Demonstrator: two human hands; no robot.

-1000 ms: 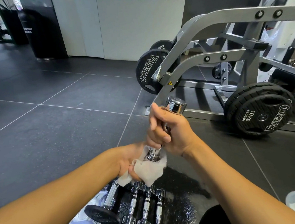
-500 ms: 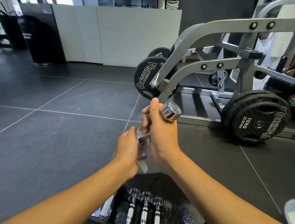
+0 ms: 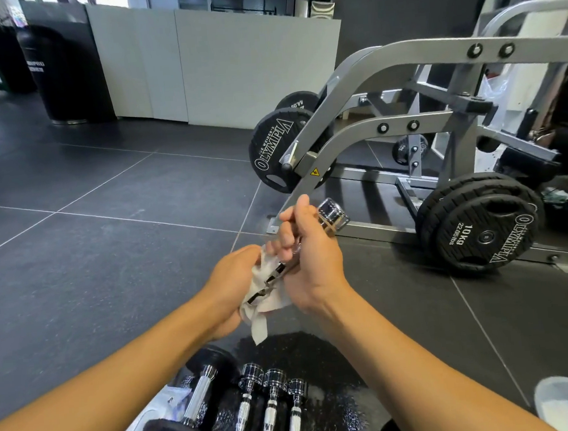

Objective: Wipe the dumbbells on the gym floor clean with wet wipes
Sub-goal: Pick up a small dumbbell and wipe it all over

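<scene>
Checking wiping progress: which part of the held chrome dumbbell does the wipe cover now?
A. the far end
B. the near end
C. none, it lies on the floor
B: the left hand wraps the wipe around the dumbbell's near end; the right hand grips the handle.

Open floor (image 3: 76, 265) to my left gives free passage. Dumbbells (image 3: 267, 407) crowd the floor just below my hands; the machine (image 3: 405, 127) and plates (image 3: 480, 227) block my right.
</scene>
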